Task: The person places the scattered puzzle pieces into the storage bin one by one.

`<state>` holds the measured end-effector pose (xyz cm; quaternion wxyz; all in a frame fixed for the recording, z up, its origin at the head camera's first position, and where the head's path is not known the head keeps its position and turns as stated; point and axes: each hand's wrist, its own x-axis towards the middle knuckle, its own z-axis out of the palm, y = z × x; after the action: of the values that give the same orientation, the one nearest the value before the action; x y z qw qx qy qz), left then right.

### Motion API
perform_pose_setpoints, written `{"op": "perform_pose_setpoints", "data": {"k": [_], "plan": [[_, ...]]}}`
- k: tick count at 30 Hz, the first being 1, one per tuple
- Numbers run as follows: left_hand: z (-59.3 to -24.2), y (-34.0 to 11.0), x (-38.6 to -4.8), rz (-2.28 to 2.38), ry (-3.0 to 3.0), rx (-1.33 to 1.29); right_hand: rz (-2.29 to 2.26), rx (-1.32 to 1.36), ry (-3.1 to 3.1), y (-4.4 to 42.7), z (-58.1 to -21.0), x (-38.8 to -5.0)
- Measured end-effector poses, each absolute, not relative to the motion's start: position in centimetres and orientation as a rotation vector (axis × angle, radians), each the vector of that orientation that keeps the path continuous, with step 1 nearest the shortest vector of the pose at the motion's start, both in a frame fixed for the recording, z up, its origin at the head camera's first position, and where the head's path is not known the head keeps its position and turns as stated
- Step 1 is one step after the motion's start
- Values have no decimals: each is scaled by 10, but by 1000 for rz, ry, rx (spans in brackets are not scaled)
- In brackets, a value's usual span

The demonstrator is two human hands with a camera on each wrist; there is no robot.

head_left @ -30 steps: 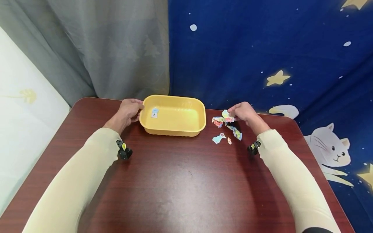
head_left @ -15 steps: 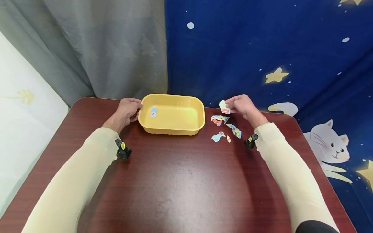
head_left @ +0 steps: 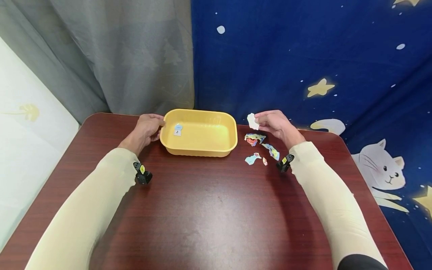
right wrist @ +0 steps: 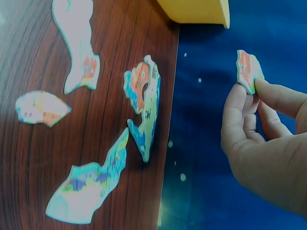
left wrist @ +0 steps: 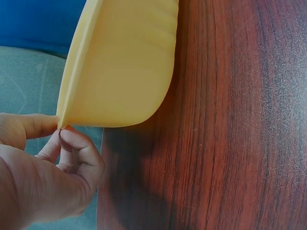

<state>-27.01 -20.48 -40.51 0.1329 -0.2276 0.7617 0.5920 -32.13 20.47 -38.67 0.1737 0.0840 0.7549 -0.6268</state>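
My left hand (head_left: 147, 128) pinches the left end rim of the yellow tray (head_left: 199, 153); the left wrist view shows thumb and fingers (left wrist: 81, 146) meeting on that rim. Two small pale pieces (head_left: 177, 130) lie inside the tray at its left. Between thumb and fingertips my right hand (head_left: 275, 123) holds an irregular flat piece (head_left: 252, 122), raised near the table's back edge, right of the tray. In the right wrist view this piece (right wrist: 248, 72) shows orange and pale print. Several printed pieces (right wrist: 86, 191) lie on the table below that hand.
The dark red wooden table (head_left: 209, 210) extends in front of the tray. Behind it hang a grey curtain (head_left: 135, 56) and a blue curtain (head_left: 270, 56) with stars and a white cat. A white surface (head_left: 30, 131) stands at the left.
My right hand has lifted the piece off the group and moved it back and left towards the tray; its face now looks white from above. The left hand keeps its grip on the rim.
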Motion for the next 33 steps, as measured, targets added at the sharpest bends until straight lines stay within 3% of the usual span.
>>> {"op": "perform_pose_setpoints", "data": {"k": [33], "plan": [[-405, -206, -270, 1730, 2202, -663, -1809, 62, 1970, 108, -383, -314]]}}
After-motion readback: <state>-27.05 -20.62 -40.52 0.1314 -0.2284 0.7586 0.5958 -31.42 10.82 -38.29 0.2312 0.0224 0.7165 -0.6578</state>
